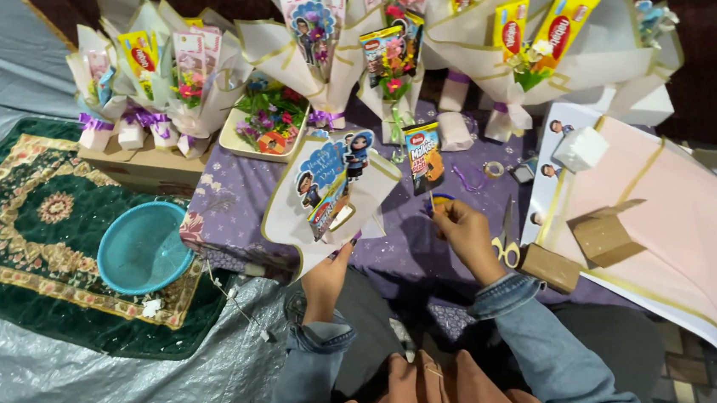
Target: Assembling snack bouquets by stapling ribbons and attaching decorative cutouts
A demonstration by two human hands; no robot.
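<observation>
Over the low worktop [414, 257] draped in a purple patterned cloth, we see both hands at work in the head view. Our left hand [328, 276] is closed around the narrow base of a white paper-wrapped bouquet [328, 197], holding it upright and tilted a little to the left; cartoon figure cutouts and a small snack packet stand inside its cone. Our right hand [463, 229] is raised just beside the bouquet, its fingertips pressed together on a thin pale stick [432, 202] that carries a black and orange snack packet [424, 156] at its top. Yellow-handled scissors [507, 237] lie on the cloth just right of that hand, near two small brown cardboard boxes [580, 248]. Large pink and white wrapping sheets [676, 228] spread to the right. Finished white bouquets [380, 38] with yellow packets line the far edge. On the left, a round turquoise plastic bowl [142, 247] sits on a green patterned rug [28, 227], which lies on a grey tarpaulin [67, 395].
</observation>
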